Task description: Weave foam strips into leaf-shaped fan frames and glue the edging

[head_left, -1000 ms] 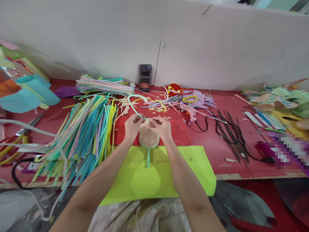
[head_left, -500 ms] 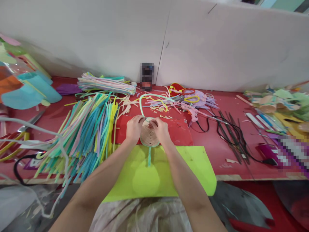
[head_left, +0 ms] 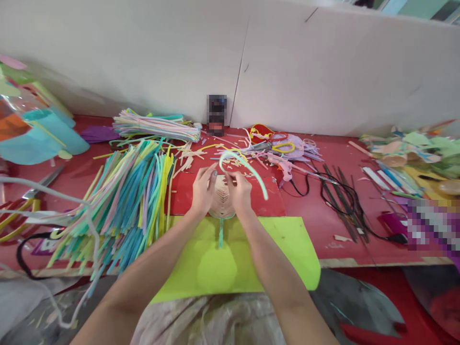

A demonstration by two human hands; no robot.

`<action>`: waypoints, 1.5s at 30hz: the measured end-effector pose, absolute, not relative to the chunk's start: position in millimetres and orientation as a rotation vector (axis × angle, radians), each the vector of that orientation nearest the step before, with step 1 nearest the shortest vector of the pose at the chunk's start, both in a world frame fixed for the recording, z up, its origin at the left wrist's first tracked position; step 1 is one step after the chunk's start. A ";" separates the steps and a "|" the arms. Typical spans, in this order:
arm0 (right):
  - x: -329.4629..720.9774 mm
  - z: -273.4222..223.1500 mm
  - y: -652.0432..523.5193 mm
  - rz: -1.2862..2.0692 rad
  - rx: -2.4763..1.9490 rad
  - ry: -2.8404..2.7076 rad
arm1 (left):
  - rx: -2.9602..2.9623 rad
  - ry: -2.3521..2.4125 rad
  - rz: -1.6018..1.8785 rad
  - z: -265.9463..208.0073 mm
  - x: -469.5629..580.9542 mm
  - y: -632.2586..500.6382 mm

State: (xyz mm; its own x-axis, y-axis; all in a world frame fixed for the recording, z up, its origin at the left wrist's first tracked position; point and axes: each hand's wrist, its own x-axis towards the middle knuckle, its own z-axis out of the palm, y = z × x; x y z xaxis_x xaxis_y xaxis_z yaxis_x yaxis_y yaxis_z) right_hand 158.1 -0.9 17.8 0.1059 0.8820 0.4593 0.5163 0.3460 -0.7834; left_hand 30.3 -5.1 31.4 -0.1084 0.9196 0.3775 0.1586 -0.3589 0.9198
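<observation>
A cream leaf-shaped piece (head_left: 222, 203), ribbed with chevron rows and edged in pale green, stands out between my hands, and its green stem (head_left: 221, 235) points down toward me. My left hand (head_left: 203, 190) holds the piece's upper left edge with bent fingers. On the other side, my right hand (head_left: 240, 191) pinches near the top, where a pale green pipe cleaner (head_left: 249, 165) begins. That pipe cleaner arches up and bends over to the right, its free end hanging beyond my right hand. My fingertips partly hide the top of the piece.
A big heap of coloured pipe cleaners (head_left: 132, 206) lies at left, with a second bundle (head_left: 154, 128) behind it. A pink glue gun (head_left: 285, 167), cable (head_left: 355, 206) and dark rods are at right. Yellow-handled scissors (head_left: 21, 218) lie far left. A yellow-green sheet (head_left: 280, 249) lies before me.
The pipe cleaner's loop has swung from upright above the piece over to the right, its free end now hanging lower. Both hands stay at the top of the piece.
</observation>
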 end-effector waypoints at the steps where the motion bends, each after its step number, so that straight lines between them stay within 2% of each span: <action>1: 159.8 18.8 -0.4 0.368 -1.306 -1.536 | 1.389 1.162 1.488 31.2 30.3 -3.2; 4: 163.7 20.8 1.0 0.229 -1.295 -1.542 | 1.044 0.890 1.260 30.3 27.6 3.2; 9: 165.0 18.6 -1.4 0.269 -1.249 -1.609 | 0.828 0.711 1.044 33.9 20.2 6.4; 23: 165.0 15.4 0.0 0.242 -1.025 -1.659 | 0.271 0.530 1.022 65.1 17.6 -5.8; 27: 165.1 18.7 0.5 0.265 -1.088 -1.506 | 0.481 0.538 0.986 76.4 33.4 -10.9; 30: 167.6 26.2 -1.6 0.435 -1.147 -1.395 | 0.774 0.632 1.020 78.3 45.8 -11.3; 35: 175.7 33.9 2.5 0.772 -1.071 -1.180 | 1.372 1.040 1.089 67.9 53.1 -5.9; 39: 179.6 28.6 12.0 0.941 -1.040 -1.206 | 1.850 1.444 1.008 65.9 47.7 -8.4; 45: 181.4 24.8 17.2 1.020 -1.118 -1.231 | 2.035 1.731 0.966 68.5 43.3 -18.5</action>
